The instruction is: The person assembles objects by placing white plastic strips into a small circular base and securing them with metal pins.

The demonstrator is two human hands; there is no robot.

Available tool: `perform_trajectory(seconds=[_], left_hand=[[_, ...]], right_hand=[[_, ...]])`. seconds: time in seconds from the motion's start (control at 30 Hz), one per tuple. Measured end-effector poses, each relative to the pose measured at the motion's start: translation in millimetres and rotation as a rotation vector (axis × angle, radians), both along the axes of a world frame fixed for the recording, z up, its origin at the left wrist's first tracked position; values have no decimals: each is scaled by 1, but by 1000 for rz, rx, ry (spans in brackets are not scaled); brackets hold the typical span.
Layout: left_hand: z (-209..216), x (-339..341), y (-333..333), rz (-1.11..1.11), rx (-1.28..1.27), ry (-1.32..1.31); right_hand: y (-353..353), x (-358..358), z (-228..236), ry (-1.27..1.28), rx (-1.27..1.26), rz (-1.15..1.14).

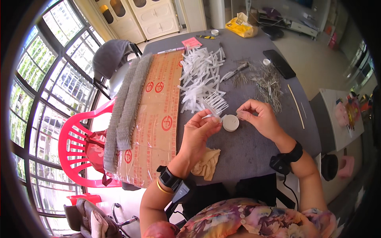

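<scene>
My left hand (201, 129) pinches the lower end of a pale, comb-like piece with several thin prongs (215, 104) fanning up and away from me. My right hand (258, 117) has thumb and forefinger pressed together; whatever they hold is too small to make out. Between the two hands stands a small round white tub (230, 123) on the grey table (254, 158). Just beyond the left hand lies a loose heap of white plastic strips (200, 75). Past the right hand is a pile of thin metal pins or wires (269, 85).
Left of the strips, a brown taped cardboard sheet (154, 131) bears long grey ribbed rolls (133, 99). A tan cloth (207, 164) lies near my left forearm. Toward the right are a dark phone-like slab (279, 64) and a wooden stick (295, 106). A red plastic chair (65, 146) stands at left.
</scene>
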State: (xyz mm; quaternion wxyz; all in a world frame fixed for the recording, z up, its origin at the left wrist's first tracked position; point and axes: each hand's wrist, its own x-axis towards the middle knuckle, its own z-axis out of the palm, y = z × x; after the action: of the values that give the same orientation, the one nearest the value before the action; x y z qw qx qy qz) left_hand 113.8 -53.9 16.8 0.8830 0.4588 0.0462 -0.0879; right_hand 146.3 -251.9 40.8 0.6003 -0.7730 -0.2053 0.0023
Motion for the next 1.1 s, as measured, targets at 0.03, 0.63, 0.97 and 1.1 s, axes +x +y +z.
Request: perform_trajectory(seconds=[0.03, 0.63, 0.97, 1.1], left_hand=[[-1, 0, -1, -6, 12, -7], [1, -4, -7, -99, -29, -2], [2, -4, -7, -100, -56, -13], [2, -4, -8, -92, -35, -16]], right_hand=[[-1, 1, -1, -4, 1, 1], [7, -11, -3, -94, 146, 66], [9, -8, -7, -124, 132, 58], [8, -6, -7, -98, 126, 65]])
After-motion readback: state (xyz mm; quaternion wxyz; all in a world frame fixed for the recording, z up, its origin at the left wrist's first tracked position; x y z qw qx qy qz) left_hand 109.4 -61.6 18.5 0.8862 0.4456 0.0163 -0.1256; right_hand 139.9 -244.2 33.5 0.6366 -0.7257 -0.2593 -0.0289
